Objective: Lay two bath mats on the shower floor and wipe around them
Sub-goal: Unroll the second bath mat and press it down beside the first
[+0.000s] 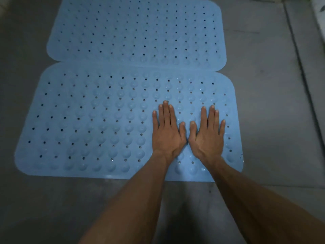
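Note:
Two light blue bath mats with drain holes and round bumps lie flat on the grey shower floor [263,103], long sides touching. The far mat [135,30] fills the top of the view. The near mat [88,124] lies in front of it. My left hand [167,131] and my right hand [208,132] press flat on the right half of the near mat, side by side, fingers straight and pointing away from me, thumbs almost touching. Neither hand holds anything.
A grout line or step edge [304,71] runs down the right side of the floor. A pale object [319,20] shows at the top right corner, too cut off to identify. Bare grey floor surrounds both mats.

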The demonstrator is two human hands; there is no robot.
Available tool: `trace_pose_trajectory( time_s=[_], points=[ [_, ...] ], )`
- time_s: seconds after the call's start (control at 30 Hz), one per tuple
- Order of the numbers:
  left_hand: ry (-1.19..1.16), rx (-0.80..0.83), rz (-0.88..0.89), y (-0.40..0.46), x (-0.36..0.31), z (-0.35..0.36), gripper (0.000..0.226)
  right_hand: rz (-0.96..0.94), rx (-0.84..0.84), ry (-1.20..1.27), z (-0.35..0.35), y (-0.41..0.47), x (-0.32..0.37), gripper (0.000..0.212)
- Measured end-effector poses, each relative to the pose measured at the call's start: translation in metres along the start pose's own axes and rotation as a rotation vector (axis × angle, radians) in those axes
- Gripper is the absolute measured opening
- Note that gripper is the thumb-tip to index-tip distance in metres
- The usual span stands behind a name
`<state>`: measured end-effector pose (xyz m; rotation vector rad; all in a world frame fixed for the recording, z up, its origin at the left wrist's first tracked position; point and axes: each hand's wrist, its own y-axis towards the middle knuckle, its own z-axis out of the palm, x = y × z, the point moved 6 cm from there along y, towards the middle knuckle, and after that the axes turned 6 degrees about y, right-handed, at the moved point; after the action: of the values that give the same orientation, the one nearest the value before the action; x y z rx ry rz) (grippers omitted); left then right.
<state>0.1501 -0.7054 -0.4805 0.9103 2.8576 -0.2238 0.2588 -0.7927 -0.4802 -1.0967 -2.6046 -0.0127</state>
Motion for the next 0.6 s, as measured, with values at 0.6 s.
trace_pose_trajectory(
  time_s=[0.6],
  points=[
    [-0.093,0.212,0.174,0.011,0.068,-0.113,0.063,0.152,0.446,-0.149,-0.113,-0.032,0.046,0.065]
  ],
)
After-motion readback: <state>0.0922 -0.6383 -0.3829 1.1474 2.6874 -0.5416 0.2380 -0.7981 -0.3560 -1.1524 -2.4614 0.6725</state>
